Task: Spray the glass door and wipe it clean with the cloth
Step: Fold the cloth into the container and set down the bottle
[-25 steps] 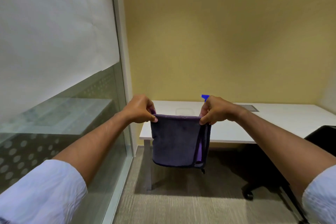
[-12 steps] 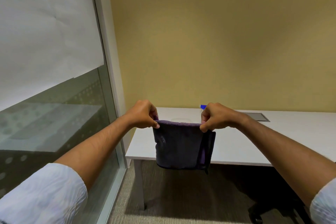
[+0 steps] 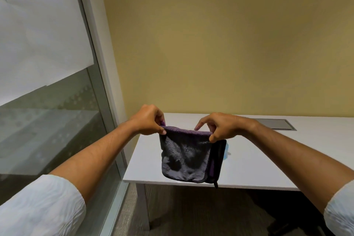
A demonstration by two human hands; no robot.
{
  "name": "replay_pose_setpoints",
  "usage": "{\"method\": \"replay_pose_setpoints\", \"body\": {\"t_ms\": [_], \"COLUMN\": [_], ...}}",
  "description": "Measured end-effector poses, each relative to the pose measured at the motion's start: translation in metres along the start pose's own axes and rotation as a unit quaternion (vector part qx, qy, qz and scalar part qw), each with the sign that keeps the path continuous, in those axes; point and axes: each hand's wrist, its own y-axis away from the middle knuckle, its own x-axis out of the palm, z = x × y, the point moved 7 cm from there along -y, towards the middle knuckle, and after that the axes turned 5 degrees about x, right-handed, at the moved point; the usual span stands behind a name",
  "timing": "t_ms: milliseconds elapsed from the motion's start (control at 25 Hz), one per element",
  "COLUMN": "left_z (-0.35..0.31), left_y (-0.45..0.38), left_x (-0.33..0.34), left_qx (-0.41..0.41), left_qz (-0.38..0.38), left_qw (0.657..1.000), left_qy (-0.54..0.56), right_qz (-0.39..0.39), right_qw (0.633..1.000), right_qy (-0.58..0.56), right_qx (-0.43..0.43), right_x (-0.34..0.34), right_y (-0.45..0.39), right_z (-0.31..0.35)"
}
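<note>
**Cloth folded in both hands, glass not yet wiped**

Glass door [image 3: 47, 120] stands at the left. Left hand [image 3: 148, 120] pinches the cloth [image 3: 183, 157] at its top left corner; right hand [image 3: 220, 128] pinches the top right, forefinger lifted, above the desk [image 3: 268, 159]. Risk: that loose right pinch may let the folded layers fall open (a judgement only). Compared with half a second ago, the right forefinger has lifted off the fold.

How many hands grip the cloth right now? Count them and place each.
2. The left hand pinches the cloth's upper left corner; the right hand pinches its upper right corner, above the white desk. No others visible.
</note>
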Motion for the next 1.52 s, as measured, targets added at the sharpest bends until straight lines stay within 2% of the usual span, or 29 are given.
{"method": "replay_pose_setpoints", "body": {"t_ms": [200,360,600,800,1000,1200,1320,1520], "left_z": [0.039,0.052,0.049,0.029,0.013,0.006,0.002,0.000], "left_y": [-0.065,-0.108,-0.146,-0.164,-0.180,-0.192,-0.195,-0.200], "left_x": [-0.009,-0.018,-0.017,-0.018,-0.023,-0.029,-0.028,-0.027], "left_qx": [0.029,0.065,0.143,0.193,0.190,0.171,0.162,0.148], "left_qz": [0.013,0.001,-0.038,-0.083,-0.135,-0.169,-0.183,-0.205], "left_qw": [0.999,0.998,0.989,0.976,0.966,0.962,0.959,0.958], "left_qy": [0.008,0.003,0.022,0.065,0.109,0.132,0.139,0.133], "right_qz": [0.029,0.005,-0.125,-0.260,-0.321,-0.407,-0.370,-0.189], "right_qw": [0.999,1.000,0.990,0.956,0.928,0.902,0.911,0.898], "right_qy": [0.017,0.021,0.060,-0.108,-0.166,-0.133,-0.179,-0.397], "right_qx": [0.034,0.023,-0.027,-0.081,-0.092,-0.053,-0.034,-0.033], "right_x": [-0.017,-0.030,-0.050,-0.076,-0.098,-0.117,-0.116,-0.099], "right_y": [-0.062,-0.094,-0.128,-0.133,-0.137,-0.138,-0.146,-0.159], "right_z": [-0.003,-0.002,-0.011,-0.023,-0.039,-0.065,-0.081,-0.089]}}
